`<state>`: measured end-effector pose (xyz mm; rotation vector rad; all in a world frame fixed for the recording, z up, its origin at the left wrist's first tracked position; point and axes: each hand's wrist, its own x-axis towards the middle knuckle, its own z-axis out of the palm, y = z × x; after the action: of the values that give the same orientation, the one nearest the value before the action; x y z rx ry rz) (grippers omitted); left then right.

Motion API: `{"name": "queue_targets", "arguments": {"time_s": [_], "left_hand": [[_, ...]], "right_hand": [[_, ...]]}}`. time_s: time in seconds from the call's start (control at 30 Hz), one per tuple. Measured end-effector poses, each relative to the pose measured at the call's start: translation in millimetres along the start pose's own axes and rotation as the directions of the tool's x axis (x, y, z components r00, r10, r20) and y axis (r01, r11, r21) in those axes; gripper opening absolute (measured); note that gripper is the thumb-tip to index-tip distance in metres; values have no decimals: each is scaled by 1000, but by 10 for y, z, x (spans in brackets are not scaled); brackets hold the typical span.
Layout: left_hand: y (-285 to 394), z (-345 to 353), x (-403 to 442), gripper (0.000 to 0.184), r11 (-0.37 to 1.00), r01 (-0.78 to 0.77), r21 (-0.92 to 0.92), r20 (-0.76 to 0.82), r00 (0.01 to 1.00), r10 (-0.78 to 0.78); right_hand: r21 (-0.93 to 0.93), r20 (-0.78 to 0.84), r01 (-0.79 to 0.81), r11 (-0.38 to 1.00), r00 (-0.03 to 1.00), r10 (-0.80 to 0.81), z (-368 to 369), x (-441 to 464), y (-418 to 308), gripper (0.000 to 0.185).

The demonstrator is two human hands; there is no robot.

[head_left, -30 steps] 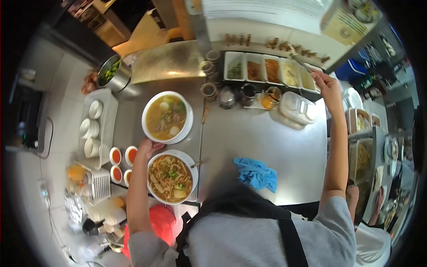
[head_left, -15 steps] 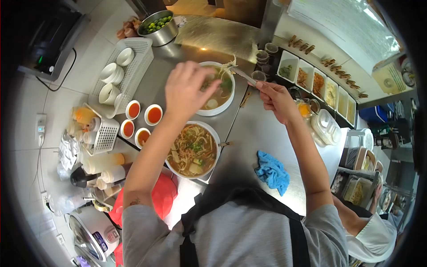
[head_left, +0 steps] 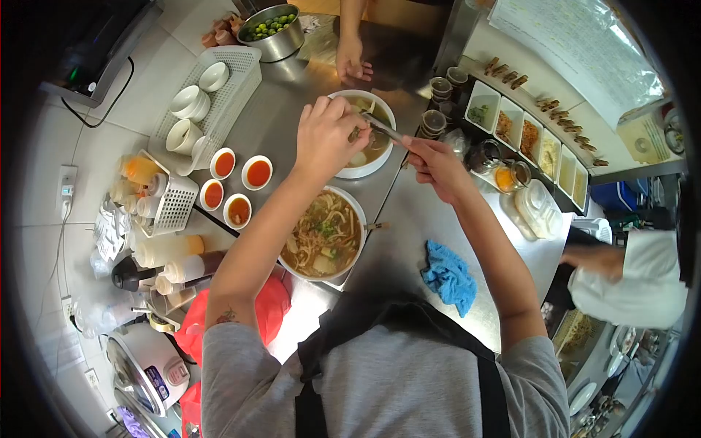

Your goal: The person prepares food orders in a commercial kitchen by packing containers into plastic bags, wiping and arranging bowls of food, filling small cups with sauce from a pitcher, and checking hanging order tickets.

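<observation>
At the far side of the steel counter stands a white bowl of soup with pale bits and greens in broth. My right hand grips a slim metal utensil by its handle end; its tip reaches over this bowl. Its exact kind is unclear. My left hand is above the bowl's left side, fingers bent together near the utensil's tip; what they pinch, if anything, is hidden. Closer to me sits a second white bowl of noodle soup, topped with greens and brown bits.
Several small cups of red sauce stand left of the bowls. A blue cloth lies on the right. Topping containers line the right wall. Another person's hand rests beyond the far bowl; a co-worker's white-clothed arm is at right.
The noodle strands lifted on the utensil have gone down toward the bowl. My left hand has closed its fingers near the utensil's tip. Another person's hand has appeared at the far side.
</observation>
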<state>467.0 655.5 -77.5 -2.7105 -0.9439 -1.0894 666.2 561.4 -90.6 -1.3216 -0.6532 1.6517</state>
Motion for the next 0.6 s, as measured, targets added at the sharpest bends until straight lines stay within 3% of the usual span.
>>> {"name": "queue_targets", "arguments": {"time_s": [0.03, 0.07, 0.1, 0.17, 0.2, 0.3, 0.4, 0.43, 0.5, 0.6], "left_hand": [[11, -18, -26, 14, 1000, 9, 2, 18, 1000, -9], [9, -40, -71, 14, 1000, 29, 2, 51, 998, -29], [2, -72, -111, 13, 999, 46, 3, 83, 995, -46], [54, -128, -145, 13, 997, 72, -22, 138, 988, -68], [156, -208, -165, 12, 995, 82, -48, 165, 984, -73], [820, -390, -242, 11, 963, 132, -236, 395, 918, -29], [1653, -144, -631, 13, 877, -24, -480, 518, 799, 305], [1881, 3, -775, 14, 830, -51, -555, 502, 775, 383], [2200, 179, -927, 14, 828, -118, -548, 569, 673, 472], [2472, 334, -1064, 13, 871, -146, -470, 587, 685, 432]], "right_hand": [[-287, -37, 146, 947, 986, -163, -36, 96, 45, 31], [-552, -24, 258, 793, 945, -325, -83, 213, 107, 32], [-764, 35, 327, 556, 882, -470, -56, 217, 86, 34], [-904, 70, 287, 318, 831, -551, -124, 111, -55, 33], [-949, 96, 252, 191, 804, -587, -133, 3, -194, 33], [-925, 102, 261, 274, 869, -484, -305, -462, -562, 33], [-898, 257, 397, 190, 824, -505, -319, -392, -514, 32], [-860, 389, 509, 41, 705, -593, -266, -233, -434, 31], [-890, 370, 456, -9, 711, -599, -139, -45, -347, 28], [-935, 322, 348, -69, 753, -573, -136, 85, -480, 26]]}}
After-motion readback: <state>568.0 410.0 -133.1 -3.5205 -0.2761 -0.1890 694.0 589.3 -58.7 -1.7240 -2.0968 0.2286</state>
